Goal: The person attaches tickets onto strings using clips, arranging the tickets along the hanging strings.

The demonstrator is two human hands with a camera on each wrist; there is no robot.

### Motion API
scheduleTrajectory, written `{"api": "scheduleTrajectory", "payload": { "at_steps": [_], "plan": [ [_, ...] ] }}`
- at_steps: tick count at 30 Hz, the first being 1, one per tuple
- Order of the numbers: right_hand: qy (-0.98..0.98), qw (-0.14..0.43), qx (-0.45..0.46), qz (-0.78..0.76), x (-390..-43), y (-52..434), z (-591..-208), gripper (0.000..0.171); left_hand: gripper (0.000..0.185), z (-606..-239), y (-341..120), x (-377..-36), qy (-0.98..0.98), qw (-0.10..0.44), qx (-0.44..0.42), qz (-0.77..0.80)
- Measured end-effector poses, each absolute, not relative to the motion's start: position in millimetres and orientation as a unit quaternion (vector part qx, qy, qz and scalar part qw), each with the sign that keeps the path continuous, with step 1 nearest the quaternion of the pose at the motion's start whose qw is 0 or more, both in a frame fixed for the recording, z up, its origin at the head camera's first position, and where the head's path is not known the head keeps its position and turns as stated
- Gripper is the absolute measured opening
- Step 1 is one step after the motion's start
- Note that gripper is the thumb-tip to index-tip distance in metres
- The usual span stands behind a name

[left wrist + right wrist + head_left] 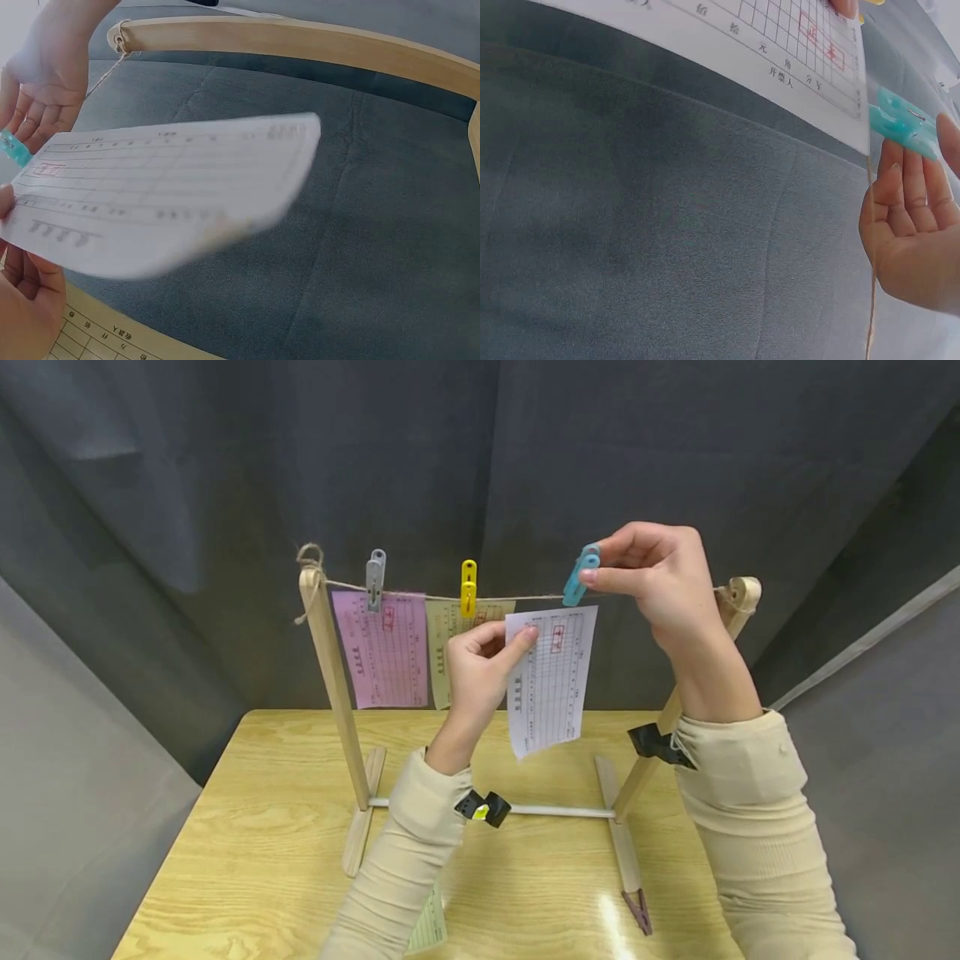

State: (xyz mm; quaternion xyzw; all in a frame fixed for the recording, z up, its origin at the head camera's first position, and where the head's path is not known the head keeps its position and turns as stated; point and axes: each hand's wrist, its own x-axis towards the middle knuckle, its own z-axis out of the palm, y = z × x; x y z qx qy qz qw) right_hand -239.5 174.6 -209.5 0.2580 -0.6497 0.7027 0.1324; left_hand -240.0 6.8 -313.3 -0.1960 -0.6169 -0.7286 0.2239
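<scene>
White sheet (pixel 551 681) is pinched by left hand (pixel 480 664), hung long-axis down just below string (pixel 525 597). Blue peg (pixel 581 575) is gripped by right hand (pixel 660 585), directly above sheet's right top corner.

Three paper slips up by the string (pixel 525 597): one pink slip (pixel 382 652), one tan slip (pixel 448 635), one white slip (pixel 553 677). One more slip (pixel 429 928) flat on the wooden table (pixel 247 860). Three clothespins on the string: one grey clothespin (pixel 374 578), one yellow clothespin (pixel 468 587), one blue clothespin (pixel 581 575). One brown clothespin (pixel 638 911) on the table. One wooden rack (pixel 330 677) with two posts. Two hands: left hand (pixel 480 670), right hand (pixel 660 578).
</scene>
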Motion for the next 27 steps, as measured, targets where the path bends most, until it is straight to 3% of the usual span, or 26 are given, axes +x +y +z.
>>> {"api": "scheduleTrajectory", "payload": {
  "at_steps": [27],
  "plan": [
    [-0.743, 0.085, 0.234, 0.622, -252.0, 175.9, -203.0, 0.006, 0.014, -309.9, 4.1, -248.5, -0.595, 0.212, -0.209, -0.746]
  ]
}}
